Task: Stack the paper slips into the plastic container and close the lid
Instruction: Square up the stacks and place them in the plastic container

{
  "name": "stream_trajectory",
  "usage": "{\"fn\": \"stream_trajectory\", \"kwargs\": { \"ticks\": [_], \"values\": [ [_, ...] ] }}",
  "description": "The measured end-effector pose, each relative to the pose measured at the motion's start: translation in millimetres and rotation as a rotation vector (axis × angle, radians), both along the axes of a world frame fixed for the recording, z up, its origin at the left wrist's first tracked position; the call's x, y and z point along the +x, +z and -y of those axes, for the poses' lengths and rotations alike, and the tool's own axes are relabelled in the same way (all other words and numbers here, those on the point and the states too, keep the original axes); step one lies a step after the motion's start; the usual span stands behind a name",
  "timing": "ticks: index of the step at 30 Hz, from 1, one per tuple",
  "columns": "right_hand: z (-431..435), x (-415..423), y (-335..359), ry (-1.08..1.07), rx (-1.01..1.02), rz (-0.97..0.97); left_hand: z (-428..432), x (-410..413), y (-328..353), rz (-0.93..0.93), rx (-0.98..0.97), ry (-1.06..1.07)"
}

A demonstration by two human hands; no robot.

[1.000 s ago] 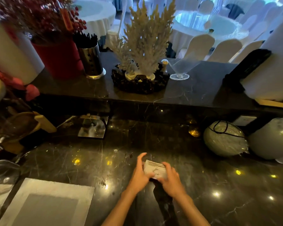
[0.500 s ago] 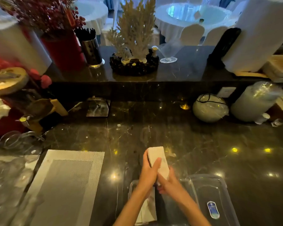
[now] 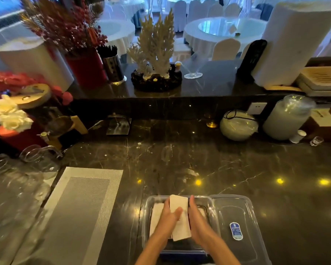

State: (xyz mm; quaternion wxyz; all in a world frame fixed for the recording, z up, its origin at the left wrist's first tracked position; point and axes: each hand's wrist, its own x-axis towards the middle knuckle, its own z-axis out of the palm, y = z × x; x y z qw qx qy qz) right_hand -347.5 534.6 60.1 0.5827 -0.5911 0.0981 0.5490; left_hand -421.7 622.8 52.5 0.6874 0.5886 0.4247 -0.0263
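Note:
A clear plastic container (image 3: 146,211) stands at the near edge of the dark marble counter. A white stack of paper slips (image 3: 180,218) is held over its inside, between both hands. My left hand (image 3: 168,217) grips the stack's left side with the thumb on top. My right hand (image 3: 196,219) presses flat against its right side. More white slips (image 3: 156,213) lie in the container's left part. The clear lid (image 3: 235,226), with a blue sticker, lies open to the right of the container.
A grey woven placemat (image 3: 80,207) lies to the left, with glass jugs (image 3: 17,178) beyond it. At the back right stand a round wrapped ball (image 3: 238,125) and a wrapped cylinder (image 3: 287,117). A raised shelf carries a coral ornament (image 3: 157,54).
Both hands have drawn the stack of slips toward me from the open counter and lowered it over the container. The view has tilted down, so the container and lid are in sight.

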Motion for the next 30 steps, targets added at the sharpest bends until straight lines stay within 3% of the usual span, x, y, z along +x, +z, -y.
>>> {"fn": "stream_trajectory", "kwargs": {
  "ticks": [5, 10, 13, 16, 18, 21, 30],
  "values": [
    [14, 6, -1, -0.049, -0.046, 0.043, 15, 5, -5, -0.002, 0.006, 0.006],
    [27, 4, 9, 0.103, -0.076, 0.131, 31, 11, -24, -0.02, -0.003, 0.003],
    [44, 10, 9, 0.064, -0.142, 0.476, 30, 20, -39, -0.048, -0.001, -0.004],
    [69, 17, -2, -0.023, -0.365, 0.776, 36, 34, -53, -0.094, 0.03, -0.055],
    [82, 17, -13, 0.115, -0.467, 0.734, 47, 45, -60, -0.12, 0.023, -0.096],
    [91, 12, -23, 0.296, -0.424, 0.686, 65, 62, -67, -0.135, 0.042, -0.066],
    [94, 5, -39, 0.263, -0.389, 0.702, 82, 70, -81, -0.319, 0.228, -0.069]
  ]
}}
